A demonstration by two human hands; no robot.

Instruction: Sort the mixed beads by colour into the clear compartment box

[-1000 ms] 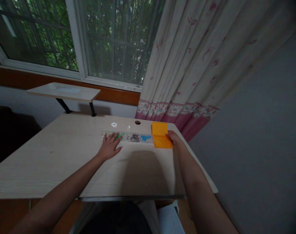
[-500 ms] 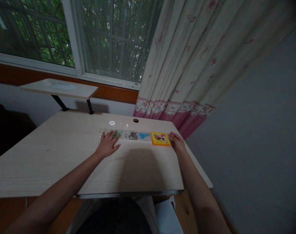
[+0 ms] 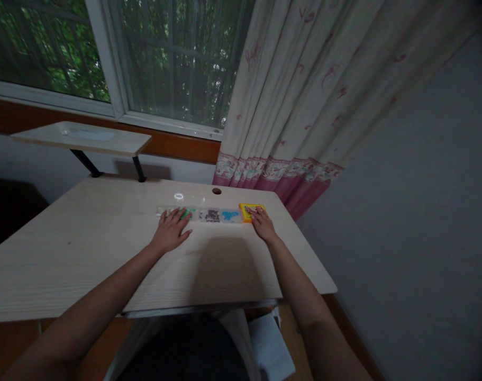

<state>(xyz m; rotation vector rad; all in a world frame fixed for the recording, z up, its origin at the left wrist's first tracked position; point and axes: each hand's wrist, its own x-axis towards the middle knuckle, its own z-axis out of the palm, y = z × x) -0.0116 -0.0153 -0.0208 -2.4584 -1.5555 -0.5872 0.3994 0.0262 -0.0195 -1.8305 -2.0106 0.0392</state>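
container row (image 3: 196,218): on desk (image 3: 106,248) | box (image 3: 244,213): at row's right end

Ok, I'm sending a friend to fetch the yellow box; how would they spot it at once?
On the pale desk below the window, find the clear row of compartments. The box is at that row's right end, partly under the right hand. It alone is bright yellow with print on top; its see-through neighbour shows blue bits.

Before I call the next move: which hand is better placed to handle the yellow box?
Probably the right hand: its fingers rest on the yellow box. The left hand partly covers the green pieces, with the dark pieces and blue pieces between it and the box.
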